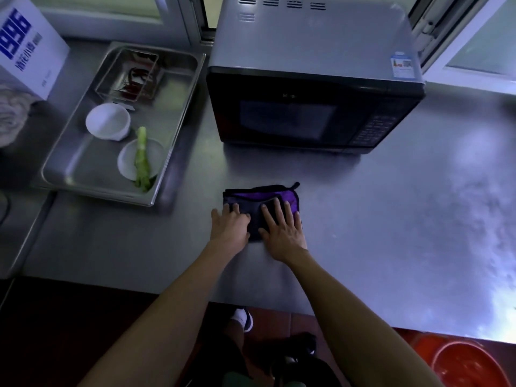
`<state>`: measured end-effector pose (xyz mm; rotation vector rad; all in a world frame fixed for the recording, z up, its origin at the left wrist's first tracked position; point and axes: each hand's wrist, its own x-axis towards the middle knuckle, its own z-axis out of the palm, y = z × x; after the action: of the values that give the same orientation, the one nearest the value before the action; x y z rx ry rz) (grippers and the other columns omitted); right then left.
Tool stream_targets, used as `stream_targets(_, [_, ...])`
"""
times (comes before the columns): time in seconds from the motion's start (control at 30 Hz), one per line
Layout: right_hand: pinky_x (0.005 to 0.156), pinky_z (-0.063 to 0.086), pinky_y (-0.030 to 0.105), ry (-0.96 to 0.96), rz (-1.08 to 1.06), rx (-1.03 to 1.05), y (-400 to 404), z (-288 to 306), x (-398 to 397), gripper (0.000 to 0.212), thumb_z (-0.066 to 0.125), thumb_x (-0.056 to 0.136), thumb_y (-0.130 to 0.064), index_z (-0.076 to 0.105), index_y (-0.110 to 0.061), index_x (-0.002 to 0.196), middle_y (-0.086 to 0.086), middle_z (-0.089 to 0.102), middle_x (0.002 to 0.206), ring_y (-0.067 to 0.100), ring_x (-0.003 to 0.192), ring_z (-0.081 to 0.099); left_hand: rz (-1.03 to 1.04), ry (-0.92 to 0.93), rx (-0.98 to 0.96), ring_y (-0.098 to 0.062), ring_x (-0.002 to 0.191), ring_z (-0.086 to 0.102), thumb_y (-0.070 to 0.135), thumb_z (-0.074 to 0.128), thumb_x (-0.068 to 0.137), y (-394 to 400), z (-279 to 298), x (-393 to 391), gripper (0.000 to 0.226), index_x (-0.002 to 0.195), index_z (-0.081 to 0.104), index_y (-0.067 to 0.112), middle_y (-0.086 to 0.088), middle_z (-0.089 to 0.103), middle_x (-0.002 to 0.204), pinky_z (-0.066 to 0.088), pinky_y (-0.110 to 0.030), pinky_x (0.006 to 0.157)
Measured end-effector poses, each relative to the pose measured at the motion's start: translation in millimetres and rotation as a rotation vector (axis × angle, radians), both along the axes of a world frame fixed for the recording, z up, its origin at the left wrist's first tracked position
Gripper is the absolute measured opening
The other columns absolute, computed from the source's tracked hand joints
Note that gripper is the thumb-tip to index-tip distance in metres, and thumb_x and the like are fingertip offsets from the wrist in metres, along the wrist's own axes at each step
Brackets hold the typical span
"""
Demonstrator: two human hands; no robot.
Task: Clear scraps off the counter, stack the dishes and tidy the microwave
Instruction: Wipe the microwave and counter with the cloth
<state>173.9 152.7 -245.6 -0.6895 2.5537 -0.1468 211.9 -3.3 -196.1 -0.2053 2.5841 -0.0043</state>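
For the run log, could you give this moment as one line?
left hand: flat on cloth | right hand: flat on cloth | microwave: shut

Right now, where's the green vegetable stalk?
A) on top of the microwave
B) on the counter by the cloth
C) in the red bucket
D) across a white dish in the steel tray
D: the green stalk lies across a white dish inside the steel tray, left of the microwave.

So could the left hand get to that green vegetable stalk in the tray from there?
Probably yes. The left hand lies flat on the cloth; the stalk lies uncovered on a white dish in the open steel tray, with bare counter between.
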Motion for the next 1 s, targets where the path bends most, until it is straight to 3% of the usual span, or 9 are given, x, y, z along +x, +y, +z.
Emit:
stream_targets(0.13, [0.123, -0.006, 0.048, 0.015, -0.042, -0.012, 55.5, 0.1, 19.2, 0.066, 0.026, 0.104, -0.053, -0.006, -0.035, 0.158, 0.001, -0.019, 0.166, 0.027, 0.152, -0.019, -0.018, 0.043, 0.053, -0.034, 0.137, 0.033, 0.037, 0.06, 0.093, 52.7, 0.3, 17.2, 0.049, 0.139, 0.05, 0.023, -0.014, 0.038, 0.15, 0.032, -0.05, 0.107])
stream_targets(0.27, [0.122, 0.016, 0.046, 0.076, -0.153, -0.006, 128.6, 3.7, 48.2, 0.065, 0.04, 0.102, -0.049, 0.014, -0.032, 0.158, 0.003, 0.003, 0.167, 0.029, 0.153, 0.005, -0.082, 0.127, 0.107, -0.031, 0.124, 0.045, 0.028, 0.061, 0.093, 125.9, -3.3, 34.9, 0.04, 0.132, 0.055, 0.019, -0.01, 0.052, 0.133, 0.036, -0.041, 0.103])
stream_targets(0.37, [0.108, 0.034, 0.042, 0.126, -0.205, 0.016, 185.3, 10.2, 70.0, 0.055, 0.045, 0.1, -0.044, 0.031, -0.03, 0.152, 0.005, 0.024, 0.161, 0.031, 0.139, 0.03, -0.168, 0.164, 0.118, -0.029, 0.114, 0.052, 0.019, 0.057, 0.093, 185.2, -3.5, 44.3, 0.032, 0.125, 0.056, 0.02, -0.006, 0.059, 0.122, 0.037, -0.039, 0.098])
stream_targets(0.43, [0.099, 0.039, 0.039, 0.145, -0.227, 0.009, 218.0, 13.8, 85.0, 0.047, 0.045, 0.1, -0.036, 0.04, -0.03, 0.145, 0.004, 0.037, 0.15, 0.029, 0.126, 0.039, -0.215, 0.172, 0.121, -0.029, 0.11, 0.055, 0.015, 0.055, 0.092, 220.0, -3.0, 52.2, 0.031, 0.122, 0.055, 0.021, -0.005, 0.062, 0.116, 0.037, -0.039, 0.096])
stream_targets(0.53, [0.095, 0.04, 0.039, 0.135, -0.266, -0.069, 256.8, 18.3, 104.4, 0.042, 0.047, 0.099, -0.027, 0.048, -0.026, 0.141, 0.005, 0.048, 0.135, 0.03, 0.118, 0.045, -0.275, 0.18, 0.139, -0.029, 0.107, 0.057, 0.014, 0.056, 0.088, 255.8, -2.1, 62.7, 0.036, 0.123, 0.053, 0.024, -0.004, 0.063, 0.111, 0.036, -0.041, 0.095])
stream_targets(0.7, [0.093, 0.043, 0.039, 0.118, -0.402, -0.258, 305.0, 34.8, 110.6, 0.04, 0.055, 0.096, -0.017, 0.056, -0.017, 0.135, 0.008, 0.055, 0.128, 0.03, 0.117, 0.047, -0.314, 0.233, 0.215, -0.025, 0.107, 0.06, 0.019, 0.062, 0.084, 295.4, 12.7, 61.2, 0.042, 0.123, 0.05, 0.029, 0.001, 0.064, 0.111, 0.035, -0.04, 0.094])
stream_targets(0.83, [0.088, 0.047, 0.044, 0.227, -0.472, -0.355, 345.8, 56.7, 97.4, 0.037, 0.06, 0.092, -0.009, 0.062, -0.009, 0.128, 0.014, 0.06, 0.117, 0.034, 0.109, 0.053, -0.351, 0.354, 0.295, -0.024, 0.111, 0.059, 0.026, 0.064, 0.087, 331.9, 31.9, 42.7, 0.051, 0.136, 0.05, 0.03, 0.002, 0.064, 0.12, 0.035, -0.041, 0.097])
stream_targets(1.0, [0.077, 0.052, 0.048, 0.372, -0.525, -0.407, 390.3, 78.1, 75.1, 0.028, 0.068, 0.087, -0.004, 0.069, -0.004, 0.115, 0.016, 0.064, 0.103, 0.038, 0.095, 0.058, -0.369, 0.44, 0.361, -0.022, 0.111, 0.058, 0.029, 0.067, 0.087, 371.9, 48.9, 8.1, 0.051, 0.136, 0.056, 0.034, 0.003, 0.065, 0.117, 0.035, -0.039, 0.094])
